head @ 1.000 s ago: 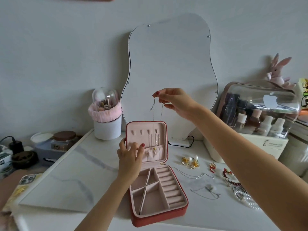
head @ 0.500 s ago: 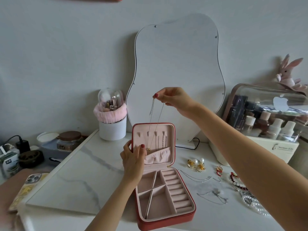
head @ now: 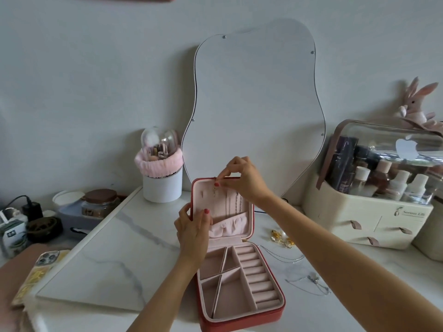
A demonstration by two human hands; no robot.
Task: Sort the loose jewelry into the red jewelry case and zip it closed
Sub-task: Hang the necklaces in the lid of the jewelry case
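Necklace chain (head: pixel 214 193) too thin to trace; phone (head: pixel 40 267) partly cut off.

Home dressing table — we list it as a bedroom vanity corner. We note a wavy mirror (head: pixel 259 111) against a plain wall, a clear-lidded cosmetics organiser (head: pixel 374 188) full of bottles, a brush pot (head: pixel 163 180) with a pink headband, a plush rabbit (head: pixel 417 104) — and a phone (head: pixel 45 259) on the marble-look top (head: pixel 115 255).

Bare white marble bench (head: pixel 115 255) left of open red jewelry case (head: pixel 242 317); right side obstructed by loose silver chains (head: pixel 309 283) and gold earrings (head: pixel 281 238).
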